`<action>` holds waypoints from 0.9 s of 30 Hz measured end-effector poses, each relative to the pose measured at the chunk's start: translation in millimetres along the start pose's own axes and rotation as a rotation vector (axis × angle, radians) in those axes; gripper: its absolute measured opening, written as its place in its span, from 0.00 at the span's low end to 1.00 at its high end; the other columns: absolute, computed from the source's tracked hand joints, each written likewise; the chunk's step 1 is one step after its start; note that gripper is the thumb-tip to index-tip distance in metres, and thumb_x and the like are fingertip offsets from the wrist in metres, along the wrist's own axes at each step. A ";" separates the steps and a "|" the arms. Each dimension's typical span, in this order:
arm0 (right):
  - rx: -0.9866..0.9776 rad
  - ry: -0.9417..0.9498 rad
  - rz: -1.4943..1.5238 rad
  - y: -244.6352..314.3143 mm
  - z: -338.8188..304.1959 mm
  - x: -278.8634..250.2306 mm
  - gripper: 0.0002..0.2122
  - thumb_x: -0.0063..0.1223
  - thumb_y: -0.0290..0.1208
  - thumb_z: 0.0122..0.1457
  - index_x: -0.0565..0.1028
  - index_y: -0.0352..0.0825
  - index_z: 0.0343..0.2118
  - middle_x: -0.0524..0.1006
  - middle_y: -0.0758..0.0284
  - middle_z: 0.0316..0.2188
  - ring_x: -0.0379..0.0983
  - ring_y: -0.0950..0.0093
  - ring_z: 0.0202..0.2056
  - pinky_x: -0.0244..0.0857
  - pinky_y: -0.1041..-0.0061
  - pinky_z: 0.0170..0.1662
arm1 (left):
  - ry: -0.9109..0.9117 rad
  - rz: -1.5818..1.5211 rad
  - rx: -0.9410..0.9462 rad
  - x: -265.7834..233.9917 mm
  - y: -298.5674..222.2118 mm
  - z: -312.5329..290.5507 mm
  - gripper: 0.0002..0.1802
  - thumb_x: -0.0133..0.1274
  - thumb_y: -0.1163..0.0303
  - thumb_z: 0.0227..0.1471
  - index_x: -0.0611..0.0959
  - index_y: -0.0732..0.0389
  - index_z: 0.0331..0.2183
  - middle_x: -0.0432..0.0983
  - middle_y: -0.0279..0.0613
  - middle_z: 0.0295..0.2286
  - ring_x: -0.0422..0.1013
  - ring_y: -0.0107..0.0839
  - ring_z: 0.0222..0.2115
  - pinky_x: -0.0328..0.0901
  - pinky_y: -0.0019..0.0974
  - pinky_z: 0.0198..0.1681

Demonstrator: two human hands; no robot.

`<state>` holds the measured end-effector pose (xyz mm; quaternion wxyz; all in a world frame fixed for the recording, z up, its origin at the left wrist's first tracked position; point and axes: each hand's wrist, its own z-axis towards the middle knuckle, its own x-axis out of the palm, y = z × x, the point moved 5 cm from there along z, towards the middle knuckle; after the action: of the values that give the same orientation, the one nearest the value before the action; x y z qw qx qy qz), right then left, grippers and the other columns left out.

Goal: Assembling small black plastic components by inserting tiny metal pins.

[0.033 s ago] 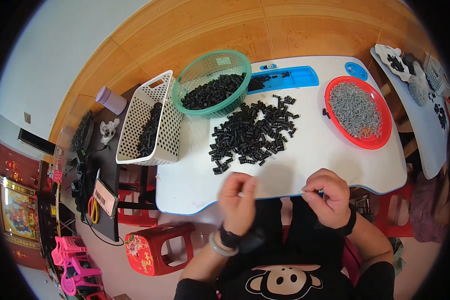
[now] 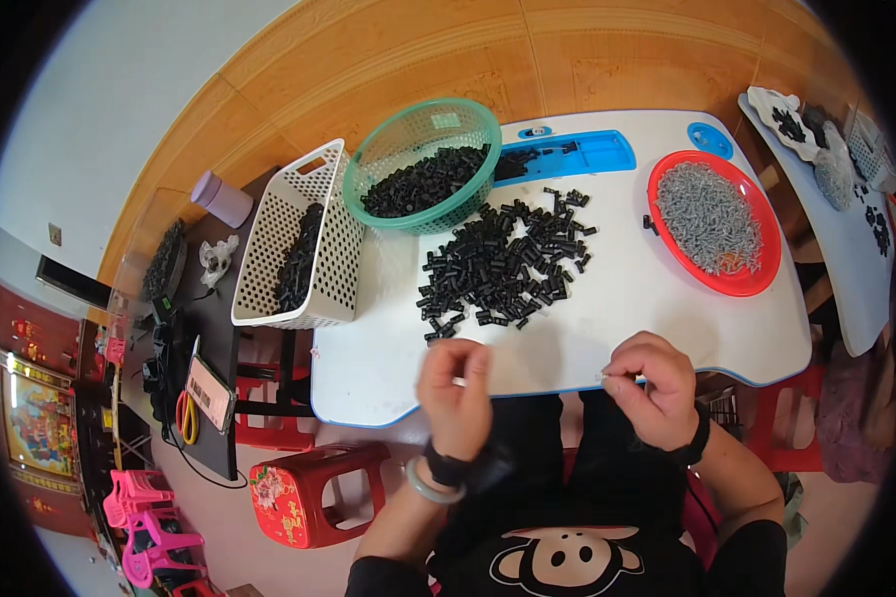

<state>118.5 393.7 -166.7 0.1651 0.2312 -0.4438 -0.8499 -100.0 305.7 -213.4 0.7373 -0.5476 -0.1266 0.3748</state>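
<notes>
Just in front of a pile of black plastic parts (image 2: 503,264) on the white table, my left hand (image 2: 455,393) is closed, thumb against curled fingers. What it holds, if anything, is hidden. Over the table's near edge, my right hand (image 2: 652,388) pinches a small pale metal piece (image 2: 601,377), seemingly a screw, whose tip shows between thumb and forefinger. Many grey screws (image 2: 709,219) fill a round red basket (image 2: 657,234) on the right. The black parts look like short tubular fittings, lying loose in a heap.
Behind the pile stand a green colander (image 2: 423,111) of black parts and a white perforated basket (image 2: 343,289) with more. A blue tray (image 2: 602,151) is at the back. A red stool (image 2: 314,493) stands lower left; a side table (image 2: 856,298) is at right.
My left hand has shifted a little to the left, its fingers still curled. My right hand has stayed nearly in place with its pinch.
</notes>
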 end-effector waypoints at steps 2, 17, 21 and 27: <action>0.040 -0.006 -0.022 -17.8 -2.9 0.2 0.03 0.54 0.18 0.49 0.74 0.31 0.27 0.73 0.65 0.25 0.69 0.76 0.23 0.62 0.79 0.27 | -0.073 0.233 0.105 -24.4 12.5 13.6 0.07 0.55 0.79 0.48 0.76 0.66 0.33 0.70 0.40 0.26 0.64 0.26 0.20 0.61 0.28 0.25; 0.211 -0.059 -0.038 -60.9 -7.0 6.4 0.02 0.53 0.18 0.50 0.73 0.31 0.26 0.70 0.67 0.23 0.67 0.77 0.23 0.59 0.80 0.27 | 0.076 0.535 0.078 -33.2 29.6 29.3 0.13 0.57 0.82 0.41 0.79 0.68 0.35 0.73 0.48 0.29 0.71 0.43 0.25 0.66 0.37 0.28; 0.193 -0.062 -0.062 -62.3 -9.0 6.1 0.02 0.53 0.18 0.50 0.73 0.31 0.26 0.71 0.66 0.23 0.67 0.76 0.24 0.59 0.80 0.27 | 0.115 0.543 0.089 -33.9 32.6 30.1 0.12 0.58 0.82 0.40 0.80 0.67 0.33 0.73 0.47 0.27 0.71 0.42 0.24 0.66 0.36 0.28; 0.200 -0.053 -0.065 -60.0 -8.9 7.4 0.02 0.53 0.18 0.50 0.73 0.31 0.26 0.71 0.66 0.23 0.67 0.76 0.24 0.59 0.80 0.27 | 0.089 0.395 0.005 -39.1 30.7 25.9 0.13 0.58 0.81 0.43 0.81 0.66 0.36 0.74 0.41 0.26 0.71 0.31 0.24 0.65 0.30 0.28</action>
<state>112.6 417.2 -222.8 0.1019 0.2381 -0.5231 -0.8120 -155.0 300.8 -222.8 0.6558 -0.5757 0.0168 0.4880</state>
